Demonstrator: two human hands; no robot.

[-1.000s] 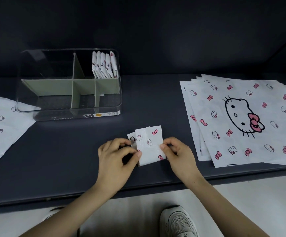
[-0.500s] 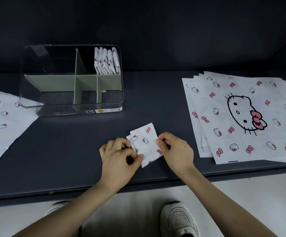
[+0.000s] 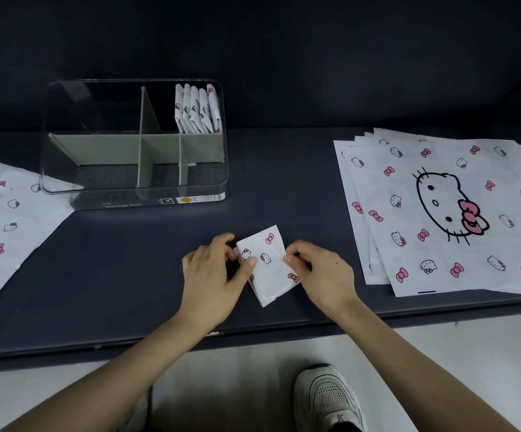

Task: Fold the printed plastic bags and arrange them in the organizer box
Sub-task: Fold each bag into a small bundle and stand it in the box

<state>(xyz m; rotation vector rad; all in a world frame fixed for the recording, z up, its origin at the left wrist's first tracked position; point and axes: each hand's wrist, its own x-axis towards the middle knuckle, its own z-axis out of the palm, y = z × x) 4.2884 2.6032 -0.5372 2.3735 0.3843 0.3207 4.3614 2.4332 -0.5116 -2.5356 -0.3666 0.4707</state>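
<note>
A small folded bag (image 3: 270,265), white with pink bows and cat faces, lies on the dark table near its front edge. My left hand (image 3: 212,275) pinches its left edge between thumb and fingers. My right hand (image 3: 321,272) pinches its right edge. A clear organizer box (image 3: 134,191) with grey-green dividers stands at the back left. Several folded bags (image 3: 197,109) stand upright in its rear right compartment; the other compartments hold nothing.
A stack of flat printed bags (image 3: 446,213) covers the right of the table. Another flat printed bag (image 3: 6,219) lies at the left edge, partly under the box. A dark wall rises behind. A white shoe (image 3: 327,400) shows on the floor below.
The folded bag has turned slightly and now lies as one compact packet; the loose flap seen on its left before is tucked in. Both hands stay at its edges.
</note>
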